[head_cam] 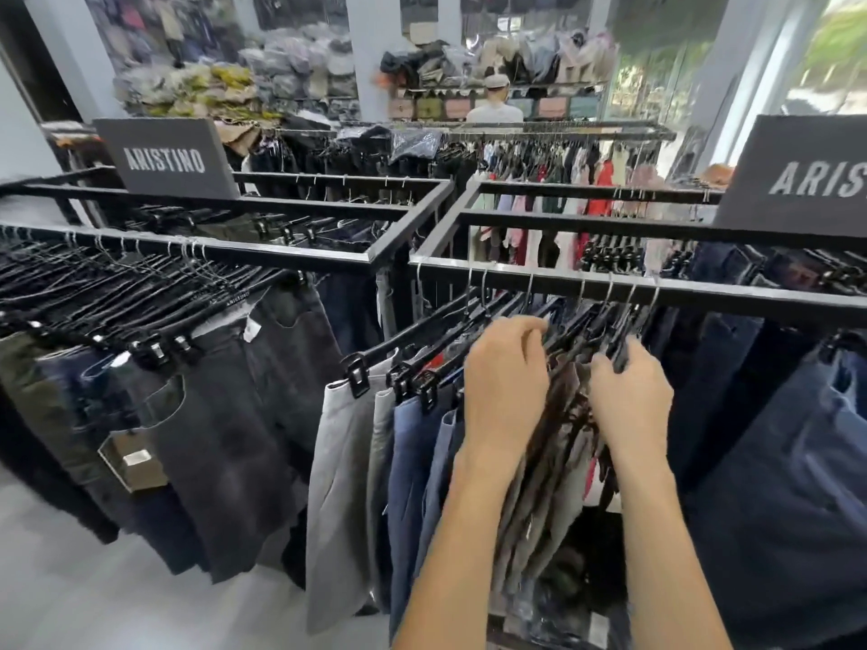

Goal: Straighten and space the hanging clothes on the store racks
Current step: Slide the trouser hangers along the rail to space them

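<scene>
Under the rail point(703, 289), left hand point(504, 384) and right hand point(631, 398) curled round hangers point(579, 337) amid jeans point(797, 452).

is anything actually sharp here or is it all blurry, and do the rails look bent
Head view: the left hand, right hand and the hangers they grip are fairly sharp; the back shelves are smeared by blur; the wide lens bows the rack rail; daylight washes out the window.

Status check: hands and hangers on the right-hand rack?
Left hand and right hand both gripping hangers. Brown trousers bunched between them. Dark jeans hang close on the right.
</scene>
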